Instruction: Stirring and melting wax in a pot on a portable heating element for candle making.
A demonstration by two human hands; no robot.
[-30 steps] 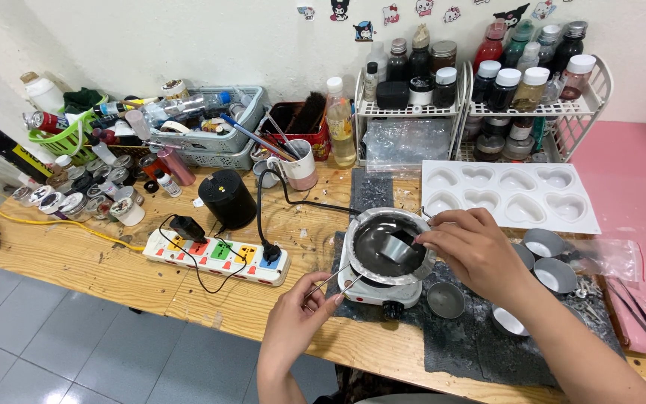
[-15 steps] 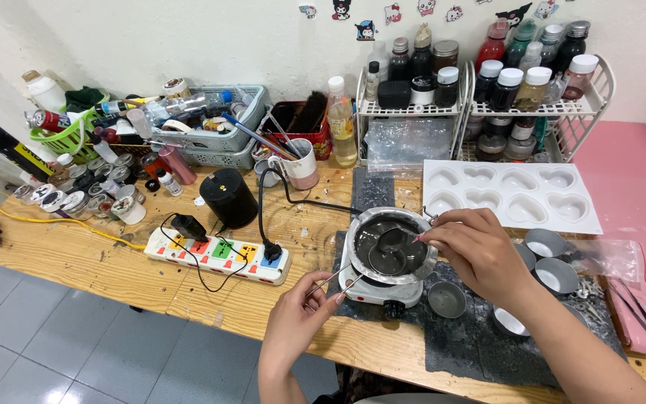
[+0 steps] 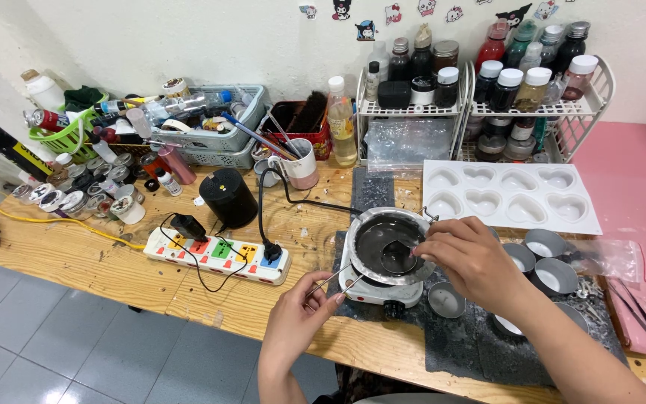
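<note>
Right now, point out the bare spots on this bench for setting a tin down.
Bare wood lies along the front edge left of the power strip, and between it and the hotplate. Crowded: the back-left clutter and the tins beside the right hand.

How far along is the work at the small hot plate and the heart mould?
Done: the pan on the hot plate holds dark liquid, seemingly melted. In hand: the left hand grips the pan's wire handle, while the right hand works a small spoon in the liquid. Left: the white heart mould looks empty, and so does the nearest small tin.
</note>
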